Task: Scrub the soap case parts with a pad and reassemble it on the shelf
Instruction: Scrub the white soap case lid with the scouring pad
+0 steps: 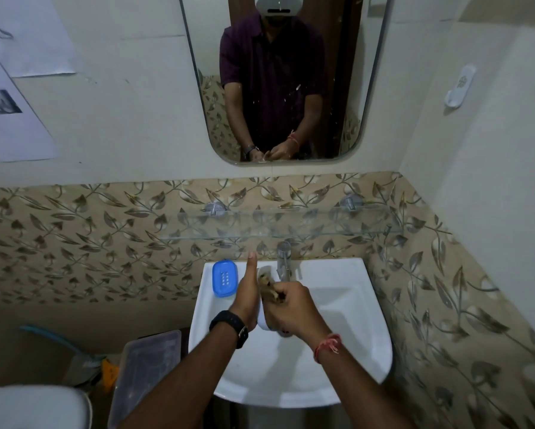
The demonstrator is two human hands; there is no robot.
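Over the white sink (346,335), my left hand (247,298) holds a pale, whitish soap case part (263,324) on edge, thumb pointing up. My right hand (294,308) presses a brownish scrub pad (267,284) against that part, fingers closed around the pad. A blue soap case part (225,278) with small drain holes lies flat on the sink's back left corner, apart from both hands. The glass shelf (278,224) runs along the wall above the tap, with nothing on it.
A chrome tap (284,258) stands just behind my hands. A mirror (284,78) hangs above the shelf. Left of the sink, lower down, sit a clear plastic box (145,373) and a white toilet tank lid (34,407). Tiled walls close in on the right.
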